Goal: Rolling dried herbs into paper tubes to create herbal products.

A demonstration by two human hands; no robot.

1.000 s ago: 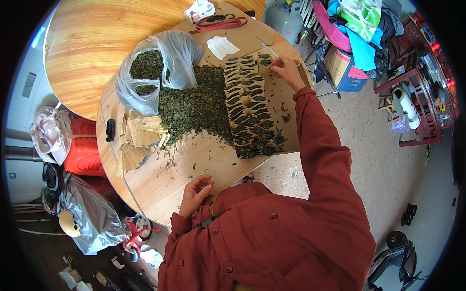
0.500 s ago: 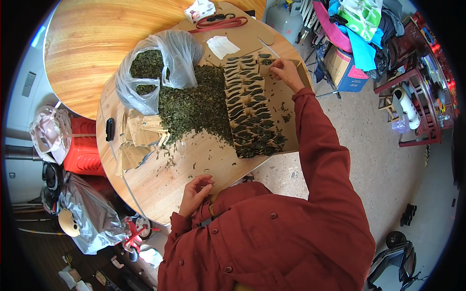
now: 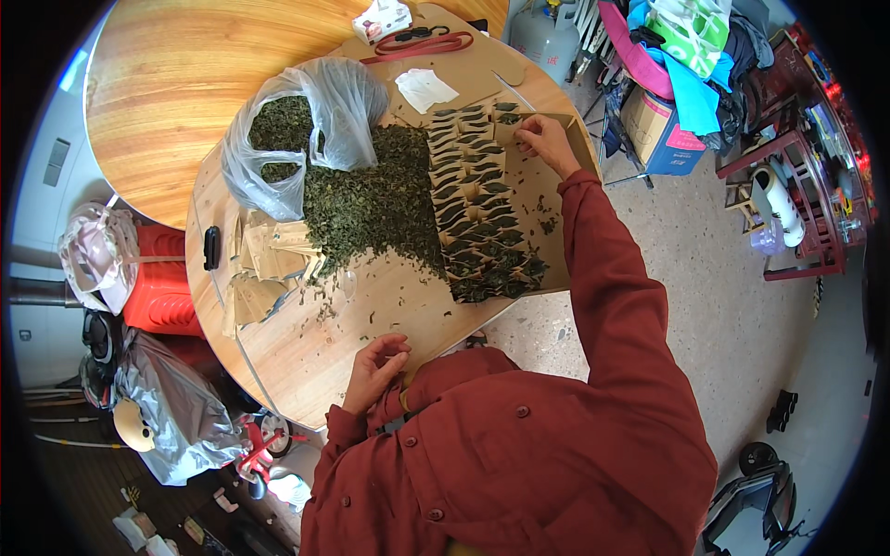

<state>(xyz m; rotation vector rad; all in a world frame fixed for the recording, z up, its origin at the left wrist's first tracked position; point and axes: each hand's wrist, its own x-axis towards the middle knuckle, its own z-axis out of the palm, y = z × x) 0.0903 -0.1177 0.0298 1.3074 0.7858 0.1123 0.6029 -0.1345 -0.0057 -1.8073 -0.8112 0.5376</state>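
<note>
On speckled grey flooring [image 3: 691, 269], our rounded pale wooden table [image 3: 311, 371] bears dark-green leaves [image 3: 375, 208]; our left grip [image 3: 375, 367] is loosely apart, our right grip [image 3: 547, 144] we cannot tell.

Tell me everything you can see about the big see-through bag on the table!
The bag is cloudy and whitish, and looks like thin, crinkly plastic. It slumps in soft folds, puffed up at its right side. It isn't closed: gaps between its strips, which may be handles, show dark green, crumbly leaves inside. It sits on the pale wooden table, and its lower right side seems to touch the loose leaf pile.
</note>
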